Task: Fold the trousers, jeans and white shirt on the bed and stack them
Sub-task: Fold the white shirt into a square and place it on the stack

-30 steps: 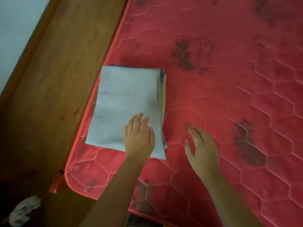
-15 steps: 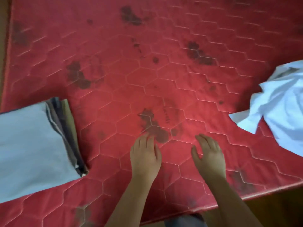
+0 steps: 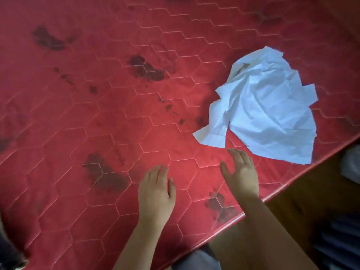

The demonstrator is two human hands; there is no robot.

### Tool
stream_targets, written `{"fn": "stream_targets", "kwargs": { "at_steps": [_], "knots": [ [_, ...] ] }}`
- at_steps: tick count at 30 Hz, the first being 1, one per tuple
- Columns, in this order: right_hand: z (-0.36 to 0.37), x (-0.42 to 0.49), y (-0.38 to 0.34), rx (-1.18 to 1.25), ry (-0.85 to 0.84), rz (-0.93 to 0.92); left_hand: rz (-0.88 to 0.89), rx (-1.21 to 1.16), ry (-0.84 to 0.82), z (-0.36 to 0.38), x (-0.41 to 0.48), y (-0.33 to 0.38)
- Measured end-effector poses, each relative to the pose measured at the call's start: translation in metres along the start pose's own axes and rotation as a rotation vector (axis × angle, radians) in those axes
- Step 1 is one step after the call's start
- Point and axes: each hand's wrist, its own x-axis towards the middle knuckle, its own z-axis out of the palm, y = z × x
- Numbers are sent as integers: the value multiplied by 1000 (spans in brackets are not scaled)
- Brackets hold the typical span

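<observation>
**Open hands beside a crumpled white shirt on the bed**

Two bare forearms reached in over the near edge of the red quilted bed (image 3: 81, 117). The left hand (image 3: 155, 191) was held palm down over the cover, well to the left of the white shirt (image 3: 266, 112) and nearer the camera. Its grip was open, the fingers straight, close together and holding nothing. Whether the palm touched the cover could not be told. The right hand (image 3: 241, 176) was just short of the shirt's nearest corner, a flat cuff-like flap, and apart from it. Its grip was also open, the fingers spread, lightly bent and empty. The white shirt lay unfolded in a crumpled heap on the bed. Its lowest corner lay close to the piped edge. To the right of the shirt, off the bed, was brown wood (image 3: 311, 191). To the left of the shirt, dark stains (image 3: 146, 69) marked the hexagon-stitched cover, one large patch about level with the shirt's far end.
</observation>
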Motion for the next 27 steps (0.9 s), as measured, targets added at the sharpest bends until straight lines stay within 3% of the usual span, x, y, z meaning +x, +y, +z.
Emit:
{"fn": "stream_targets", "kwargs": {
  "at_steps": [9, 13, 19, 23, 27],
  "knots": [
    [42, 84, -2, 46, -136, 77, -24, -35, 19, 24, 48, 15],
    [66, 105, -5, 105, -205, 224, -21, -51, 18, 28, 55, 5],
    [84, 120, -18, 336, -76, 462, -94, -79, 20, 28, 64, -17],
    [83, 118, -49, 348, -63, 383, -122, -111, 42, 23, 68, -34],
    [84, 104, -113, 469, -157, 246, -160, -148, 102, 5, 66, -57]
  ]
}}
